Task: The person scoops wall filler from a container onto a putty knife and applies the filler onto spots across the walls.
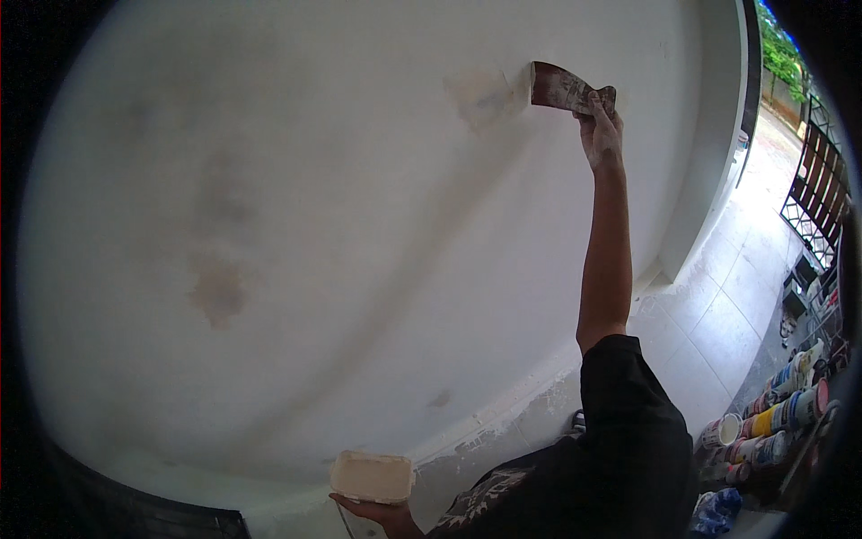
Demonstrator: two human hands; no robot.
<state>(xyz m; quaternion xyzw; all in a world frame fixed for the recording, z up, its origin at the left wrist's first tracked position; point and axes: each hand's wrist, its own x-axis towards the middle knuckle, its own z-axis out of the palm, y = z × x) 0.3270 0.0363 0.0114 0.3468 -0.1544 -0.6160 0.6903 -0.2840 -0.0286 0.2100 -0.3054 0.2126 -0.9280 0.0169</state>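
My right hand (600,135), dusted pale, is raised high and grips a wide, dark, smeared putty blade (564,90) against the white wall (377,225). A rough beige patch (480,99) is just left of the blade, and other blotches (215,287) mark the wall farther left. Low in the view, my left hand (377,512) holds a pale rectangular container (371,474) filled with beige paste.
A tiled floor (718,319) runs along the wall toward a doorway and slatted gate (817,180) at right. Several paint tubs and cans (777,413) crowd the lower right. A dark object (153,508) lines the lower left.
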